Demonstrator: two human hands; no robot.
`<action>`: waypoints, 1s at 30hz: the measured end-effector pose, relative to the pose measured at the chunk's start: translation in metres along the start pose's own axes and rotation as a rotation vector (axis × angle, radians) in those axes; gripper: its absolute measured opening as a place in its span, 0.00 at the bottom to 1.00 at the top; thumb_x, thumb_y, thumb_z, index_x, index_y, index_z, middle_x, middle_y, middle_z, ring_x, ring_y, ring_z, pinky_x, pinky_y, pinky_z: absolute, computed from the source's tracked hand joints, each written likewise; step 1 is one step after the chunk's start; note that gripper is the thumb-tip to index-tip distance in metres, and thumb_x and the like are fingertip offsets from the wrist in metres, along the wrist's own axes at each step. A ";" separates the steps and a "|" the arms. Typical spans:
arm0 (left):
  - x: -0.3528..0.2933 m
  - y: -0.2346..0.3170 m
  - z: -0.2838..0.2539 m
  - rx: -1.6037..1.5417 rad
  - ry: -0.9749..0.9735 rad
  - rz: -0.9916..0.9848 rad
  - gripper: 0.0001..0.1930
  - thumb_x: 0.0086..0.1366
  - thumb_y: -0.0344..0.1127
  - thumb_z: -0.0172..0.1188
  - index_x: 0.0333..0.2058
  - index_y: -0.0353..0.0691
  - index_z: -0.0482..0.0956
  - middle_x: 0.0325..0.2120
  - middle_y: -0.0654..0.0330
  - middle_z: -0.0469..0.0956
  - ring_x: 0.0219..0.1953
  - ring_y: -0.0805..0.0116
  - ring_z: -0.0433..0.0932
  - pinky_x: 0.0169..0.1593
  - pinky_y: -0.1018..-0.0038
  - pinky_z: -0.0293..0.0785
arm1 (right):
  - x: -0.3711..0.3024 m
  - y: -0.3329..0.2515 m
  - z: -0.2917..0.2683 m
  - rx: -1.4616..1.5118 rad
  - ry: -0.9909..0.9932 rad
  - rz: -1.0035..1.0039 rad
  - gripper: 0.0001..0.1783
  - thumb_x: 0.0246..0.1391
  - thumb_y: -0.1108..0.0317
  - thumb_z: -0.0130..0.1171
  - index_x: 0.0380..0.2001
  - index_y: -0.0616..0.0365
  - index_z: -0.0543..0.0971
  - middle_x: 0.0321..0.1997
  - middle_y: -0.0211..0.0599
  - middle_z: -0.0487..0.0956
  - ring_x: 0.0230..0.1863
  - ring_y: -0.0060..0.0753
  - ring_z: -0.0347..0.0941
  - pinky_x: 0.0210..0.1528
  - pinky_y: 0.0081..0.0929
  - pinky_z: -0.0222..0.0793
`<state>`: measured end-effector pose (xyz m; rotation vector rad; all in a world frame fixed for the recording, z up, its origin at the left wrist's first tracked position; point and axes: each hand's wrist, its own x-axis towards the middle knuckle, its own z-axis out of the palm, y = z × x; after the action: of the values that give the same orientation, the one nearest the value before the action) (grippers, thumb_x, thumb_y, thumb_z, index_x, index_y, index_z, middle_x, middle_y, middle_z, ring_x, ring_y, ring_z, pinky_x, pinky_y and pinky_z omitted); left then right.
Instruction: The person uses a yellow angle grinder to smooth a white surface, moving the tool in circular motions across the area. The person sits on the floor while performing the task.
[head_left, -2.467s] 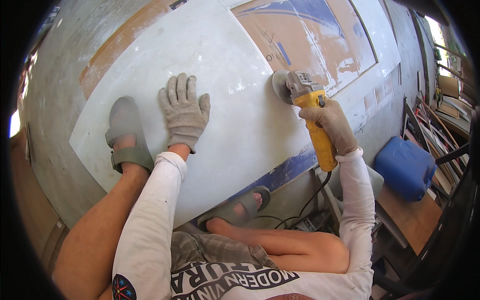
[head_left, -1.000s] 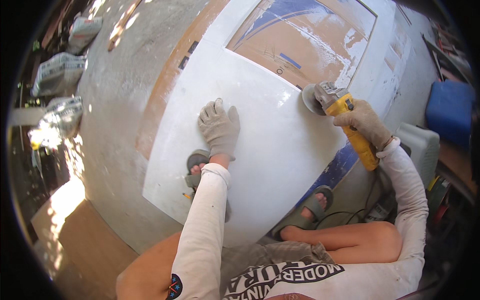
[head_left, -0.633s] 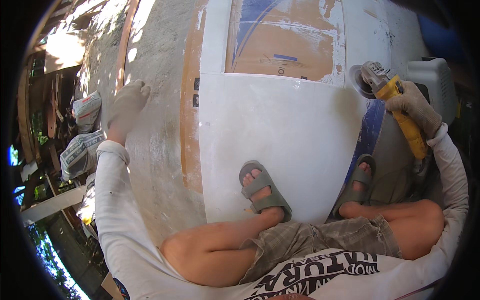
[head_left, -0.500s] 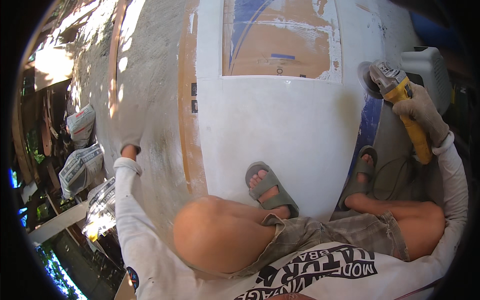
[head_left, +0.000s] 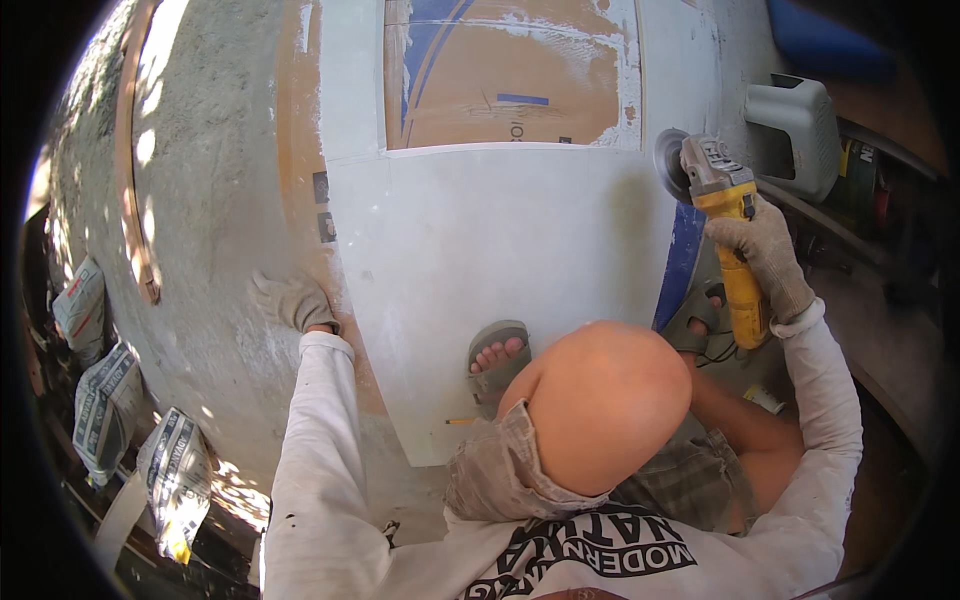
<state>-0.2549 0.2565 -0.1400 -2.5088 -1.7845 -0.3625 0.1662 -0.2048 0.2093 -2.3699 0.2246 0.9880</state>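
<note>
A rough grey concrete floor [head_left: 210,180] is spreading around me, patches of sunlight [head_left: 146,148] dappling it on the left. A narrow wooden strip [head_left: 125,160] is lying there, and three printed bags [head_left: 108,412] are slumping nearby. Rightward, a grey plastic object [head_left: 816,135] and a blue container [head_left: 830,42] are resting near shadowy clutter [head_left: 890,215].

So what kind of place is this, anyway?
Probably a makeshift workshop or a small building site: sacks along the left, a rough grey floor, and a yellow angle grinder in the person's gloved right hand.
</note>
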 end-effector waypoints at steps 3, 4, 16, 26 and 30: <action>0.000 0.006 -0.002 -0.011 0.014 -0.012 0.36 0.84 0.59 0.56 0.76 0.38 0.68 0.76 0.41 0.68 0.78 0.40 0.66 0.77 0.48 0.66 | -0.009 -0.012 0.011 -0.021 -0.016 -0.017 0.28 0.53 0.64 0.79 0.57 0.60 0.85 0.44 0.34 0.86 0.40 0.27 0.81 0.48 0.31 0.80; 0.001 0.007 -0.003 0.002 -0.012 -0.024 0.36 0.84 0.59 0.56 0.76 0.38 0.68 0.75 0.41 0.68 0.78 0.40 0.66 0.77 0.48 0.66 | -0.017 -0.015 0.009 0.004 -0.019 -0.001 0.29 0.52 0.64 0.79 0.57 0.60 0.85 0.45 0.34 0.86 0.40 0.28 0.82 0.48 0.32 0.80; -0.004 -0.002 0.001 -0.021 -0.070 -0.036 0.36 0.83 0.60 0.57 0.77 0.41 0.67 0.76 0.44 0.68 0.78 0.41 0.66 0.78 0.45 0.64 | -0.028 -0.042 0.010 0.093 0.011 0.043 0.26 0.55 0.62 0.80 0.54 0.61 0.85 0.38 0.31 0.85 0.34 0.23 0.80 0.39 0.29 0.80; 0.001 0.012 -0.006 -0.112 -0.051 -0.070 0.34 0.83 0.60 0.58 0.75 0.42 0.69 0.76 0.44 0.67 0.78 0.41 0.66 0.77 0.45 0.64 | -0.001 -0.006 0.068 0.179 0.080 0.038 0.23 0.59 0.62 0.78 0.55 0.59 0.85 0.38 0.27 0.84 0.33 0.22 0.80 0.39 0.25 0.78; -0.001 0.011 -0.006 0.013 -0.060 -0.081 0.36 0.84 0.59 0.56 0.76 0.38 0.67 0.76 0.40 0.65 0.79 0.40 0.64 0.79 0.47 0.64 | 0.004 0.013 0.098 0.335 0.118 0.032 0.24 0.57 0.63 0.79 0.55 0.58 0.85 0.37 0.28 0.84 0.32 0.23 0.81 0.38 0.26 0.79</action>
<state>-0.2459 0.2514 -0.1333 -2.4700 -1.9079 -0.2813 0.1054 -0.1610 0.1442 -2.1225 0.4382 0.7584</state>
